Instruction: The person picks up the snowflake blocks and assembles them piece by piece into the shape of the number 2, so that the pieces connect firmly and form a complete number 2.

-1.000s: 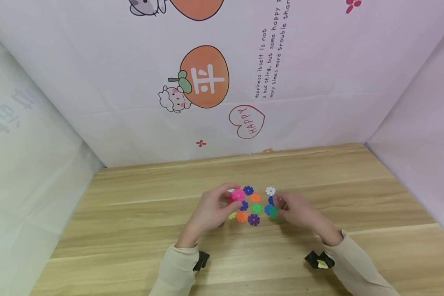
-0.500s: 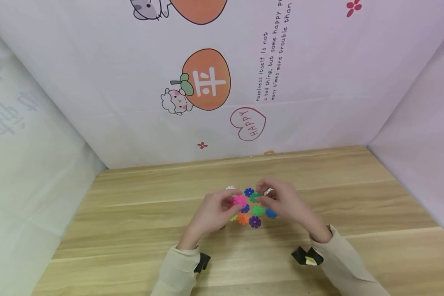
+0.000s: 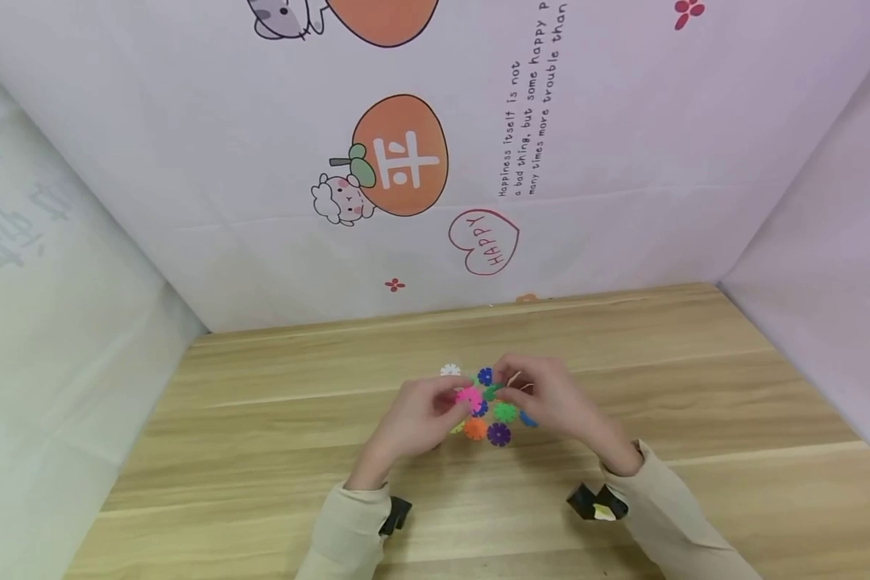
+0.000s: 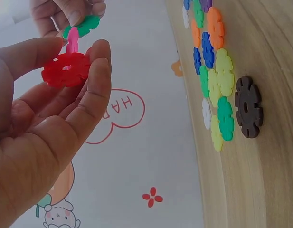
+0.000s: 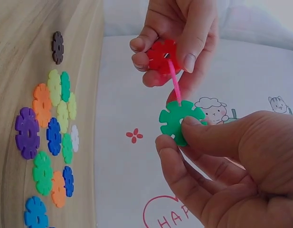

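My left hand [image 3: 413, 419] pinches a red notched plastic disc [image 4: 55, 73] between thumb and fingers. A pink disc [image 5: 175, 83] stands out crosswise from the red one, joined at its edge. In the right wrist view, my right hand [image 5: 217, 161] holds a green disc [image 5: 171, 119] between thumb and forefinger. The green disc's rim meets the far edge of the pink disc, at a notch. Both hands are raised above the table, close together, over the loose discs.
Several loose notched discs lie flat on the wooden table [image 3: 261, 451], among them purple [image 3: 499, 435], orange [image 3: 475, 428], white [image 3: 450, 370] and dark brown [image 4: 248, 107] ones. A printed white cloth wall [image 3: 297, 266] stands behind the table, with white side walls.
My right hand has brought the green disc leftward from the right side of the loose discs to the pink disc's edge. My left hand has stayed nearly in place with its joined discs.
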A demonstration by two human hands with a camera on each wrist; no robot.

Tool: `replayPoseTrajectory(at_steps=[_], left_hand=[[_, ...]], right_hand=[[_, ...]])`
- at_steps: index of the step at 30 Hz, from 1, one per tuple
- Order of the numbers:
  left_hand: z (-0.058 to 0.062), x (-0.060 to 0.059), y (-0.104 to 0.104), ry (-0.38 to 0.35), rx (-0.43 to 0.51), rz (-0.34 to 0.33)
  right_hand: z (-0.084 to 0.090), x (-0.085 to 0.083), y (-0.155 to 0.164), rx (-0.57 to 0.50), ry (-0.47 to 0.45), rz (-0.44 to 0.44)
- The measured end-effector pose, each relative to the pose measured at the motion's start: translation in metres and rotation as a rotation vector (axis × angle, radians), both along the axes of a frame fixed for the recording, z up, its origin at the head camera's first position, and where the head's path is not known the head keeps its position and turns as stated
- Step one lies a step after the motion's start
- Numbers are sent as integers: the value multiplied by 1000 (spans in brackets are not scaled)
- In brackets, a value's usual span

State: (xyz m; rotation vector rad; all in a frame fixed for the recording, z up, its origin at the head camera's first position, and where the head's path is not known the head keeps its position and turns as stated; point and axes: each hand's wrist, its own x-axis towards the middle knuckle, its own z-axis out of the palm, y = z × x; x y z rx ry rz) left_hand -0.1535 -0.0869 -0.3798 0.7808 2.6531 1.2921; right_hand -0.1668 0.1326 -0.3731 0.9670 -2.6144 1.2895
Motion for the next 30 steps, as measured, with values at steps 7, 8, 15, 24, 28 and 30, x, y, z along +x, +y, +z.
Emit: replayPoseTrajectory(at_steps=[7,8,15,24,28,30], left_hand=[[-3,1,3,-3,11,-22],[-3,1,3,-5,14,-27],[-5,2,4,-26,43,-9],[-5,2,4,-28,91,59],[-6,2,5,-26,101,69],[-7,3,6,-33,105,74]], right_hand=[[-5,1,-2,-7,13,18],[-6,1,-2,-10,13,22],[-10,0,-3,-14,14,16],[-7,1,0,-25,4,11],[-7,1,-1,-26,24,12],[-8,1,-2,-24,29,16]])
